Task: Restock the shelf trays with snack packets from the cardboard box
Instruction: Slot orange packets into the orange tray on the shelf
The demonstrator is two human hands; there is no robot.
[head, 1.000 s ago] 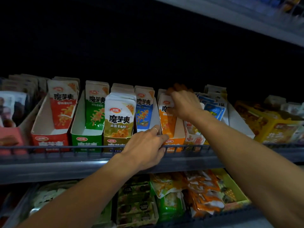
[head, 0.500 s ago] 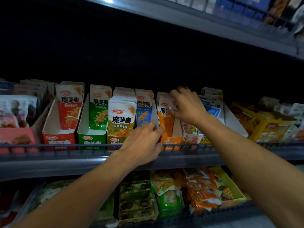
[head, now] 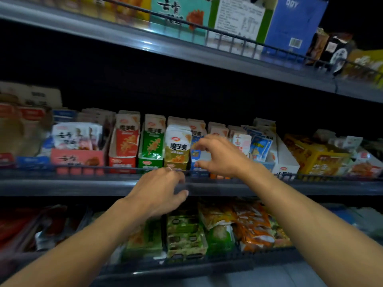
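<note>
Snack packets stand in a row of trays on the middle shelf: a red tray (head: 122,162), a green tray (head: 150,162), an olive-yellow packet (head: 178,149) at the front, then a blue tray (head: 194,158) partly hidden by my right hand. My right hand (head: 219,156) hovers in front of the blue and orange trays, fingers spread and curled, holding nothing. My left hand (head: 160,189) rests on the shelf's front rail (head: 83,169), fingers loosely bent, empty. The cardboard box is out of view.
A white tray (head: 287,160) and a yellow carton (head: 317,158) stand to the right, a pink tray (head: 76,159) to the left. The lower shelf holds green and orange packets (head: 252,226). The upper shelf (head: 186,51) carries large boxes behind a wire rail.
My right hand has pulled back out of the orange tray and moved left, letting go of the packets. My left hand slid down from the tray fronts onto the rail. The view tilted up.
</note>
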